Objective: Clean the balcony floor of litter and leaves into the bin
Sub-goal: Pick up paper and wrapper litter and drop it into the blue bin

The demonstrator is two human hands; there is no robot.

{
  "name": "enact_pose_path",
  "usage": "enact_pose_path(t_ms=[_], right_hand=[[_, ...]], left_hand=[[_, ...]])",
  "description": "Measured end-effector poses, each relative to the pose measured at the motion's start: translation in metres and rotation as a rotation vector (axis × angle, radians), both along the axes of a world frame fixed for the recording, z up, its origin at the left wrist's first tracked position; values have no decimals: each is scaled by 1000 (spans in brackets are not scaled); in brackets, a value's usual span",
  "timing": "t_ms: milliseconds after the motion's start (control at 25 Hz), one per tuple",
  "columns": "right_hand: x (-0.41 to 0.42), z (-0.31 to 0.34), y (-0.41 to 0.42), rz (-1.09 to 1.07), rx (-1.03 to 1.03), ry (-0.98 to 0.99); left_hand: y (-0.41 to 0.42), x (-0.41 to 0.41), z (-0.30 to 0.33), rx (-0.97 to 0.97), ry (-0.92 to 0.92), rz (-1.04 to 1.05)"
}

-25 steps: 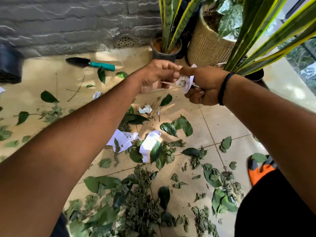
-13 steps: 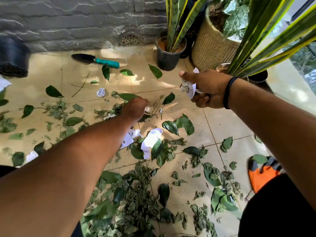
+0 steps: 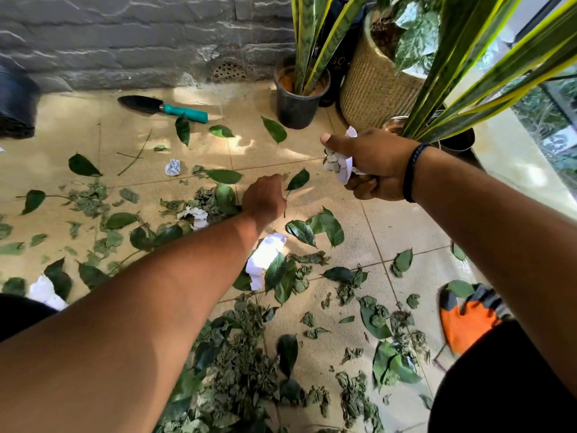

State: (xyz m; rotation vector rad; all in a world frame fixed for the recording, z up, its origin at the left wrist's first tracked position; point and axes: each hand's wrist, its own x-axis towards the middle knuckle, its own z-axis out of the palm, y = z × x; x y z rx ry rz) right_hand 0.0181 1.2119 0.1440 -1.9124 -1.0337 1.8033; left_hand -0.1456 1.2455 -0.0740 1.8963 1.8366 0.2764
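Meanwhile the right hand (image 3: 374, 165) is clutching a wad of crumpled white paper (image 3: 338, 165) and bits of leaf, far right near the pots. The left hand (image 3: 264, 198) is reaching down among scattered green leaves (image 3: 324, 228); its grip is hidden.

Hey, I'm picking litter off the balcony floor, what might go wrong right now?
The right hand already grips a wad of paper scraps; adding more may make bits drop back. The left hand reaches down with its fingers hidden, so it may grab leaves with the paper. The trowel lies loose and could trip you.
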Motion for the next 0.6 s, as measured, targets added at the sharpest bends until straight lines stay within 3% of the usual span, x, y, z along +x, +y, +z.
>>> enact_pose_path(t_ms=[240, 600], right_hand=[[13, 1, -6, 3, 29, -37], [24, 9, -15, 7, 50, -44]], left_hand=[[6, 11, -18, -73, -35, 40], [6, 26, -17, 14, 111, 76]])
